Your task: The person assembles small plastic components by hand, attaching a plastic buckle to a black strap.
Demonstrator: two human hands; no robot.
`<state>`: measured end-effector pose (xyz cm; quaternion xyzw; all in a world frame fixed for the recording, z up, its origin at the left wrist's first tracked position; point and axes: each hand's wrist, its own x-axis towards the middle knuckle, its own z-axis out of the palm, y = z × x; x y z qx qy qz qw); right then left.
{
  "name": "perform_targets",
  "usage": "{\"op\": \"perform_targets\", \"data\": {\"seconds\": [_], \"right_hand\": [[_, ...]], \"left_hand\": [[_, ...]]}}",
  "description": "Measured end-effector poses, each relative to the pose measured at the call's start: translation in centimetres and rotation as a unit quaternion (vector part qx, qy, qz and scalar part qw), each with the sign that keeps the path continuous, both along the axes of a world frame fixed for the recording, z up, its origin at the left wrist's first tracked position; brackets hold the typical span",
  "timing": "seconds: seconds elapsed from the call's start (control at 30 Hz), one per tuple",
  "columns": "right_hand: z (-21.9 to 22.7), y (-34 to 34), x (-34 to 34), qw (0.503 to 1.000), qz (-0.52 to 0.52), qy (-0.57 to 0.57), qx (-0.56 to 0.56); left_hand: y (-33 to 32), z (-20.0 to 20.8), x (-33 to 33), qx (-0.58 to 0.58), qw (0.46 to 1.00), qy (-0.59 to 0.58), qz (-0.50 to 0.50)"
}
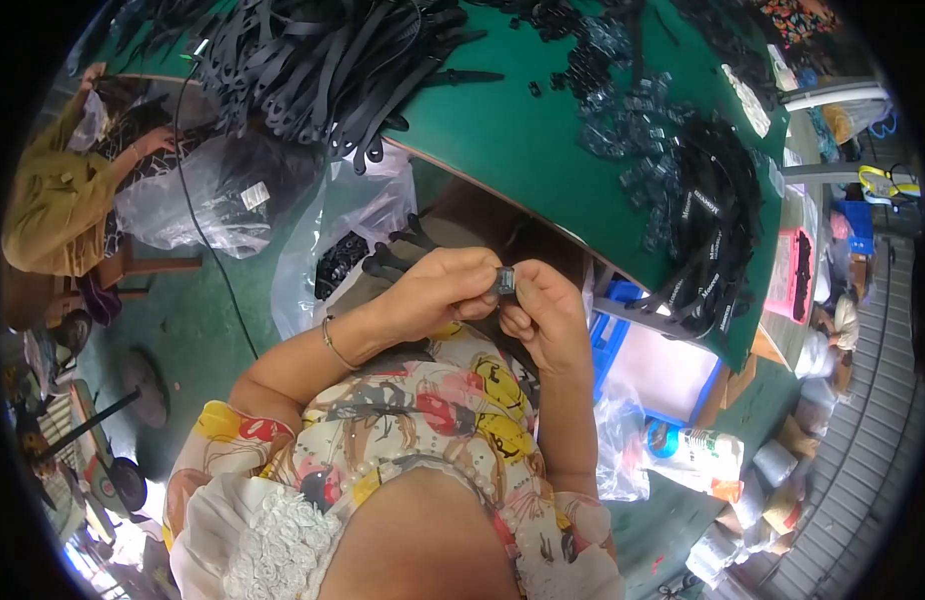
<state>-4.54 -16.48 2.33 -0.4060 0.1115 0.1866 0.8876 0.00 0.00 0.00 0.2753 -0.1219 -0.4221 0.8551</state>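
The person wears a loose blouse (393, 400) in pale cream, printed with bold splashes of yellow, red, pink and grey and thin dark lines. The left sleeve (245, 425) is short and shows yellow and red patches. White cloth with thick, raised lace flowers (283, 545) covers the left shoulder, and small pearl-like beads (368, 468) run along the rounded neckline. A thin bracelet (329, 343) circles the left wrist. Both hands (448, 285) are bare.
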Motion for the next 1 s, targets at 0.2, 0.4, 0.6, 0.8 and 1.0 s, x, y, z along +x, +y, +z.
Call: {"op": "perform_targets", "data": {"seconds": [0.2, 0.4, 0.6, 0.8, 1.0], "right_hand": [[0.1, -0.2, -0.4, 1.000, -0.003, 0.003, -0.029], [0.1, -0.1, -0.3, 1.000, -0.006, 0.002, -0.008], [0.8, 0.2, -0.2, 1.000, -0.010, 0.001, -0.022], [0.1, 0.6, -0.1, 0.995, -0.026, 0.012, -0.099], [0.6, 0.5, -0.1, 0.997, -0.031, -0.016, -0.062]], "left_hand": [[-0.2, -0.1, -0.3, -0.039, 0.999, 0.010, 0.006], [-0.1, -0.2, 0.0, -0.042, 0.999, 0.000, 0.006], [-0.3, -0.5, -0.1, -0.020, 1.000, 0.001, 0.010], [-0.1, -0.5, 0.2, -0.040, 0.999, -0.002, 0.012], [-0.1, -0.7, 0.2, 0.007, 1.000, -0.029, 0.002]]}}
